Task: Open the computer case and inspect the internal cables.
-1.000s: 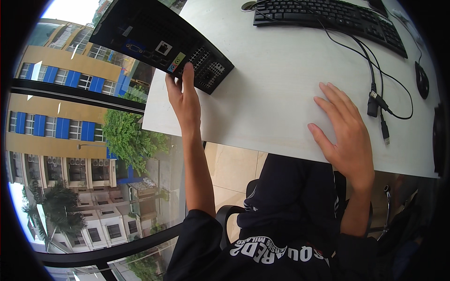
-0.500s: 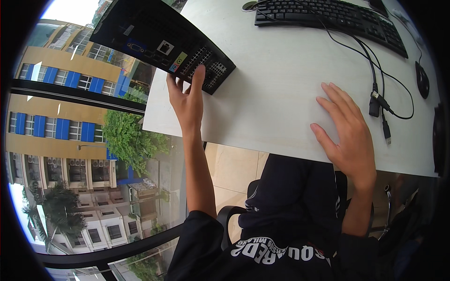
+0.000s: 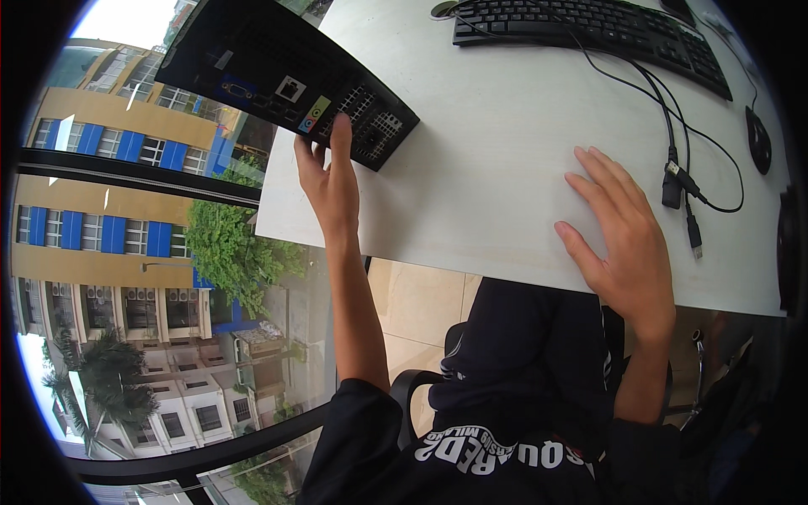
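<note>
A black computer tower (image 3: 278,63) stands at the far left of the white desk (image 3: 471,177), its back panel of ports and vents turned toward me. My left hand (image 3: 330,181) is on the tower's lower rear edge, thumb against the vented panel and the other fingers partly hidden at its left side. To the right, my right hand (image 3: 623,236) rests near the desk's front edge, fingers spread and holding nothing. Just beyond it lie black cables (image 3: 671,168) with a USB plug (image 3: 694,236) and other connectors.
A black keyboard (image 3: 589,29) lies at the back right, with cable across it. Beside it is a black mouse (image 3: 758,141). A cable hole (image 3: 443,10) sits at the far edge. The window (image 3: 261,189) borders the desk on the left.
The tower has turned slightly, its near end shifting a little left, and my left hand has moved left with it. My right hand has stayed nearly in place.
</note>
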`<state>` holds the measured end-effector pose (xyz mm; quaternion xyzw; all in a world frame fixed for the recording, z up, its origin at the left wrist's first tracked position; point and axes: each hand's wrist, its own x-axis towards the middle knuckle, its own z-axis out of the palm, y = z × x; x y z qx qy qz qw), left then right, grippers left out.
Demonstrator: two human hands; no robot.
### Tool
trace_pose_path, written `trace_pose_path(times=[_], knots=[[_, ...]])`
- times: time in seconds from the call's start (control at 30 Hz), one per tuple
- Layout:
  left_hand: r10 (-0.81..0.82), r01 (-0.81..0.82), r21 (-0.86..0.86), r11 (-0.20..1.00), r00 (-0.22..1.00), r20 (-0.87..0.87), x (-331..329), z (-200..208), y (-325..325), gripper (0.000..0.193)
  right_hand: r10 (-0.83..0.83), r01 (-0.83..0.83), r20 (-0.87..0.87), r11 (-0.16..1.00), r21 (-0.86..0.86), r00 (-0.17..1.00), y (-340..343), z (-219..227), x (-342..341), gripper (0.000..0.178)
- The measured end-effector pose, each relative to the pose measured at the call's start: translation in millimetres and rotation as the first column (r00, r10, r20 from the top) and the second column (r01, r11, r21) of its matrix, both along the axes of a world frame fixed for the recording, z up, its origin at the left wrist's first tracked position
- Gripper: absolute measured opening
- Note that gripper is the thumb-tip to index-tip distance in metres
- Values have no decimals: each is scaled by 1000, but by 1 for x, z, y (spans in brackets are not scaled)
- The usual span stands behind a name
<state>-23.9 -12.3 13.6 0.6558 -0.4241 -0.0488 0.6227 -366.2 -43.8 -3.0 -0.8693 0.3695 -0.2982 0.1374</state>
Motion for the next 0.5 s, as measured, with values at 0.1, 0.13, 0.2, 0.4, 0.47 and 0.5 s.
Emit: trace_pose_path(times=[0.1, 0.13, 0.2, 0.4, 0.47, 0.5], knots=[[-28, 23, 59, 998, 996, 80, -12, 5, 2, 56, -5, 5, -3, 1000, -3, 1000, 0, -1, -1, 43], [-25, 21, 56, 998, 997, 73, -12, 5, 2, 57, -5, 5, -1, 1000, -3, 1000, 0, -1, -1, 43], [-21, 18, 54, 998, 998, 65, -11, 5, 2, 58, -3, 3, -1, 1000, -4, 1000, 0, 0, -1, 43], [-11, 9, 40, 999, 998, 54, -7, 2, 1, 57, -3, 3, -2, 1000, -7, 1000, 0, 0, 0, 43], [3, -4, 21, 1000, 999, 40, -9, 1, 0, 55, -3, 3, 0, 1000, -8, 1000, -1, 0, 0, 43], [2, -3, 23, 1000, 999, 40, -10, 1, 0, 55, -4, 4, 2, 1000, -7, 1000, 0, -1, 0, 43]])
